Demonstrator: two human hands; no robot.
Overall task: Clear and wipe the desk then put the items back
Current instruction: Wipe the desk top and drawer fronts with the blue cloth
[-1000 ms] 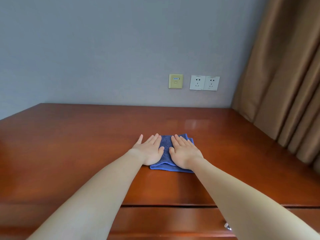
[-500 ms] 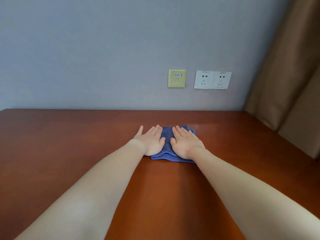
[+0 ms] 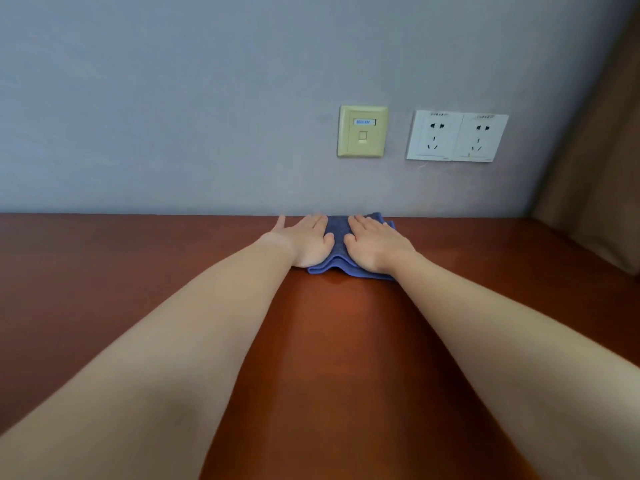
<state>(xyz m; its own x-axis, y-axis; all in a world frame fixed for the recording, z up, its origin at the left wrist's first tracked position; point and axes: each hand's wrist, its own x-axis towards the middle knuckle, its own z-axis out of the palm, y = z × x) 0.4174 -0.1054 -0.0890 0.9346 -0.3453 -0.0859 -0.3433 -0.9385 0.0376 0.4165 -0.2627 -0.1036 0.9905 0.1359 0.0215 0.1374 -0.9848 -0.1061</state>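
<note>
Head view: left hand [image 3: 304, 242] flat, fingers straight, pressing left part of folded blue cloth [image 3: 337, 237]; right hand [image 3: 375, 244] flat likewise on right part; cloth on reddish wooden desk [image 3: 138, 271], at far edge against grey wall [image 3: 173, 98]; yellowed data port plate [image 3: 362, 131], white double socket [image 3: 457, 136] above; brown curtain [image 3: 602, 150] at right.

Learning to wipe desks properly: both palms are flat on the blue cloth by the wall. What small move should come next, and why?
Probably draw the blue cloth back toward the near edge. The left hand and right hand press it flat, and its far edge meets the wall, so the desk leaves no room to push further.
</note>
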